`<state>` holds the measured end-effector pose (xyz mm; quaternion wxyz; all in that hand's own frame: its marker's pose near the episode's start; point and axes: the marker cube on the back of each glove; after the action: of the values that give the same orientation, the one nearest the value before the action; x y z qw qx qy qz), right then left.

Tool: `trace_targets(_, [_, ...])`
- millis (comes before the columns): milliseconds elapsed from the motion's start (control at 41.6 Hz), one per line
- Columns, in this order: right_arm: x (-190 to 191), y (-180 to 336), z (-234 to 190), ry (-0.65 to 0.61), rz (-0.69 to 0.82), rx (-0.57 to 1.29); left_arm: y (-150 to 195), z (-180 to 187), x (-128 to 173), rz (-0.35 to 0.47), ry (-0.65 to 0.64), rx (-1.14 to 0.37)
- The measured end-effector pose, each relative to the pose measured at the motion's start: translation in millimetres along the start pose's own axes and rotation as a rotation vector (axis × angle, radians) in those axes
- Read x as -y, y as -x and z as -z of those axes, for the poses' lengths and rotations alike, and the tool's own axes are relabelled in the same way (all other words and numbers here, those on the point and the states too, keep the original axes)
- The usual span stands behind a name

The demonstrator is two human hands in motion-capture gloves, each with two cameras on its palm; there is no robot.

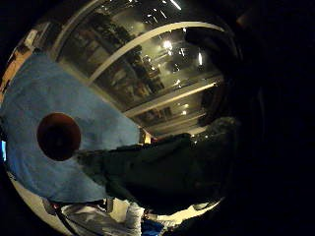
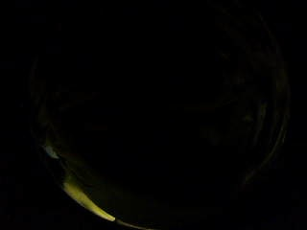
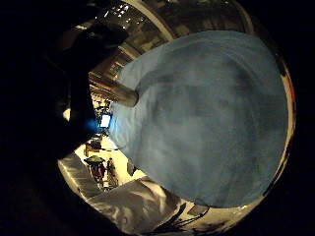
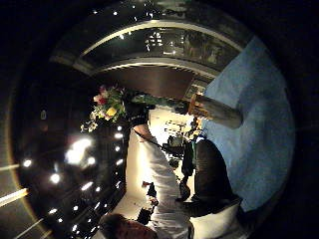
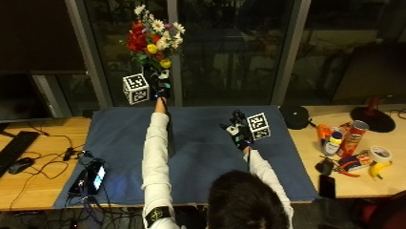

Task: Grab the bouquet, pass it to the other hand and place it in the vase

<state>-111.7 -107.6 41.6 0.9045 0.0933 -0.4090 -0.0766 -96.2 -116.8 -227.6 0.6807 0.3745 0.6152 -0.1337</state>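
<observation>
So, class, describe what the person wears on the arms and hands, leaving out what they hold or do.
Both arms are in long white sleeves down to the wrists. The left hand and the right hand each wear a black glove. A dark band with a small pale marking circles the left sleeve near the shoulder.

Bouquet high above cloth, vase standing on it

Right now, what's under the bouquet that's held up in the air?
The left hand grips the bouquet by its stems, above the far edge of the blue cloth. The vase shows only in the right thumb side palm view; the outside view hides it behind the left forearm.
</observation>
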Motion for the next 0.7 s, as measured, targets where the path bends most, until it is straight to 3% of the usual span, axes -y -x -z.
trace_targets(216, [-4.2, 7.1, 4.9, -0.001, -0.016, 0.014, 16.7, 2.8, 12.2, -0.024, -0.021, 0.072])
trace_targets(409, [-2.8, -4.1, 6.7, -0.092, -0.04, -0.092, 44.0, 8.1, 19.6, -0.012, 0.001, 0.08])
trace_targets(505, [-4.0, -20.0, 13.3, -0.139, -0.015, -0.202, 99.8, 24.9, 12.0, 0.084, 0.203, 0.135])
trace_targets(601, [-19.3, -22.8, 13.4, -0.042, 0.096, -0.214, 181.4, 55.7, -13.9, 0.194, 0.454, 0.241])
trace_targets(697, [-35.3, -37.4, 14.9, 0.111, 0.14, -0.217, 223.0, 100.1, -64.2, 0.232, 0.45, 0.307])
